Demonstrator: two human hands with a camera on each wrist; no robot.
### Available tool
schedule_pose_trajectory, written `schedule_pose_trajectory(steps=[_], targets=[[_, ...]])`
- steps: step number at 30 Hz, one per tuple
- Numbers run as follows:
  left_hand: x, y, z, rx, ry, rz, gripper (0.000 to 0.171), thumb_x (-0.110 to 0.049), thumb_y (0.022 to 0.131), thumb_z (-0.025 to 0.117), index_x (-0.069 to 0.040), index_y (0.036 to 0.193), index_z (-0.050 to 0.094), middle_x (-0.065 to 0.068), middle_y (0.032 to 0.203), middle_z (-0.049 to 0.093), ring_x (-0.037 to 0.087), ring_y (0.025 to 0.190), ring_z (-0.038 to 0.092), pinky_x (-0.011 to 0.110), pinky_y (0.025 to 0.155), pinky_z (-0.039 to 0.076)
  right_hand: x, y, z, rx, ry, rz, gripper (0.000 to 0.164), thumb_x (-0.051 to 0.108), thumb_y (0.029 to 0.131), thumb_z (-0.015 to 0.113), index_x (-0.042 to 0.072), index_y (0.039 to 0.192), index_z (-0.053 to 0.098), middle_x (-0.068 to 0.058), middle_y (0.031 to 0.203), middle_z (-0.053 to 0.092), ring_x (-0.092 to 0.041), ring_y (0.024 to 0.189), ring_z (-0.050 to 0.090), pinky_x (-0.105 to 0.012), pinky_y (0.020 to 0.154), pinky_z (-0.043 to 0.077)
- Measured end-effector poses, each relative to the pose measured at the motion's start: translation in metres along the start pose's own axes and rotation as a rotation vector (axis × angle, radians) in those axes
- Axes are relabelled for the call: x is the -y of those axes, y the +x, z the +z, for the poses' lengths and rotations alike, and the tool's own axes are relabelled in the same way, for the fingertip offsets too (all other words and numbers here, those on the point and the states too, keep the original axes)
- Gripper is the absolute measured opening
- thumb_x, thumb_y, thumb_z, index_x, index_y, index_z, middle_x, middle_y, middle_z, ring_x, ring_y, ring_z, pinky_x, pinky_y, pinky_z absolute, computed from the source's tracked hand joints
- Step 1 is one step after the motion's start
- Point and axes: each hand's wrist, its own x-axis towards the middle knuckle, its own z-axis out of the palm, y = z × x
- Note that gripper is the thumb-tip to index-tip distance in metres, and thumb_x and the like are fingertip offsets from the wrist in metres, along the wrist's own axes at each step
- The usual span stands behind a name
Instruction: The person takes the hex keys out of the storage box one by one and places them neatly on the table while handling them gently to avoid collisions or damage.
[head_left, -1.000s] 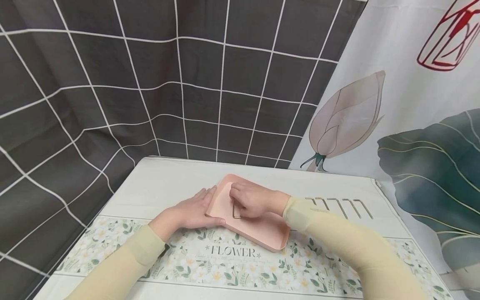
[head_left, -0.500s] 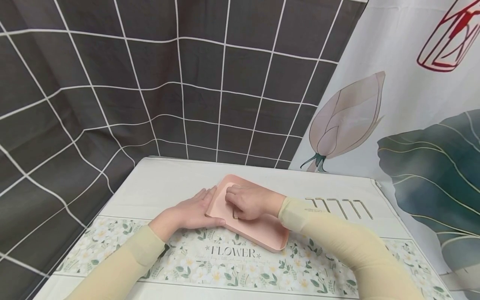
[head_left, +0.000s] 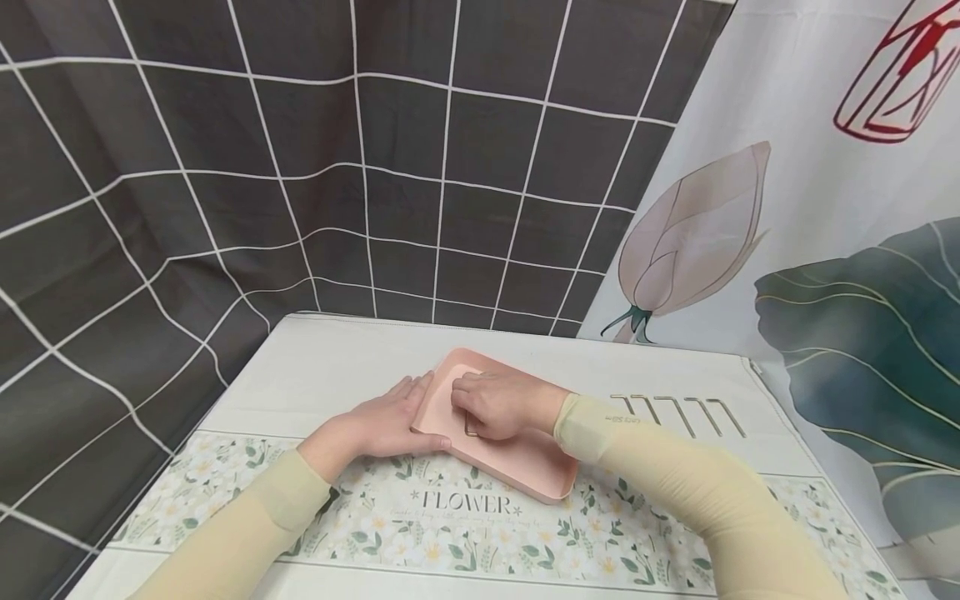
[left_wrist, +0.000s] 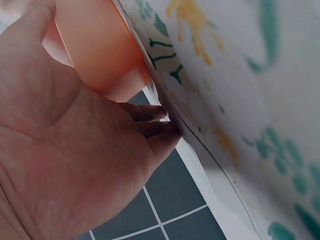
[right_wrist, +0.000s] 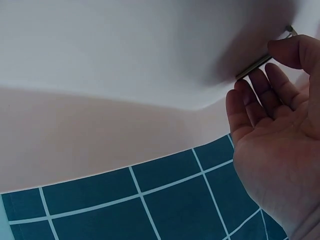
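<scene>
A shallow pink tray [head_left: 543, 462] lies at an angle on the table. My left hand [head_left: 386, 423] rests against its left end, fingers straight, with the thumb along the near wall; the left wrist view shows the flat palm [left_wrist: 75, 150] beside the tray's outer side [left_wrist: 100, 45]. My right hand [head_left: 498, 404] is inside the tray and pinches a brass-coloured L-shaped hex key [right_wrist: 256, 67] between thumb and fingers, low over the tray floor. From the head view only the key's bent end shows under the fingers; the rest is hidden by the hand.
Several more L-shaped hex keys [head_left: 678, 415] lie in a row on the table to the right, beyond the right forearm. A floral band with the word FLOWER [head_left: 467, 502] crosses the white tablecloth [head_left: 337, 354]. A dark grid curtain [head_left: 390, 200] hangs behind.
My right hand has shifted slightly left inside the tray with the hex key, and less of the key shows now. The left hand and the tray have stayed in place.
</scene>
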Motion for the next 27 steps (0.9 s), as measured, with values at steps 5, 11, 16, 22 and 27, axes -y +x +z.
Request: schedule_pose_trajectory(steps=[5,11,16,22,27], targets=[[0.000,0.001,0.001,-0.001,0.005,-0.001,0.133,-0.091,0.092,0.058,-0.002,0.178,0.008,0.015,0.186,0.013,0.041,0.171,0.012,0.061,0.134,0.027,-0.001,-0.001,0.000,0.009,-0.018,-0.010,0.004,0.020,0.106,0.068,0.021,0.107,0.064,0.009,0.098,0.055,-0.011,0.096,0.054,-0.024,0.089,0.050],[0.001,0.002,0.002,-0.007,0.006,0.000,0.133,-0.090,0.093,0.059,-0.002,0.178,0.008,0.015,0.186,0.013,0.042,0.171,0.012,0.061,0.134,0.027,-0.002,-0.003,-0.002,0.019,-0.007,-0.018,0.003,0.017,0.104,0.069,0.020,0.104,0.070,0.010,0.097,0.055,-0.011,0.094,0.053,-0.024,0.086,0.049],[0.001,0.001,0.002,-0.008,0.004,-0.007,0.133,-0.090,0.092,0.060,-0.002,0.178,0.008,0.014,0.186,0.013,0.041,0.171,0.012,0.062,0.134,0.027,-0.003,-0.006,-0.004,0.034,0.015,-0.006,0.008,0.013,0.101,0.069,0.021,0.101,0.069,0.010,0.094,0.053,-0.010,0.088,0.053,-0.022,0.081,0.048],[0.001,0.001,0.003,-0.008,0.009,-0.018,0.133,-0.090,0.092,0.060,-0.004,0.179,0.008,0.014,0.186,0.013,0.040,0.171,0.011,0.061,0.134,0.027,-0.001,-0.010,-0.004,0.046,0.052,0.008,0.013,0.010,0.100,0.072,0.022,0.099,0.068,0.011,0.091,0.054,-0.008,0.084,0.054,-0.020,0.079,0.049],[0.001,0.001,0.003,-0.010,0.007,-0.014,0.134,-0.091,0.091,0.060,-0.004,0.179,0.008,0.014,0.186,0.013,0.040,0.171,0.011,0.061,0.134,0.027,0.000,-0.011,-0.004,0.067,0.087,0.040,0.013,0.010,0.099,0.073,0.022,0.098,0.067,0.011,0.087,0.055,-0.008,0.081,0.055,-0.019,0.075,0.048]])
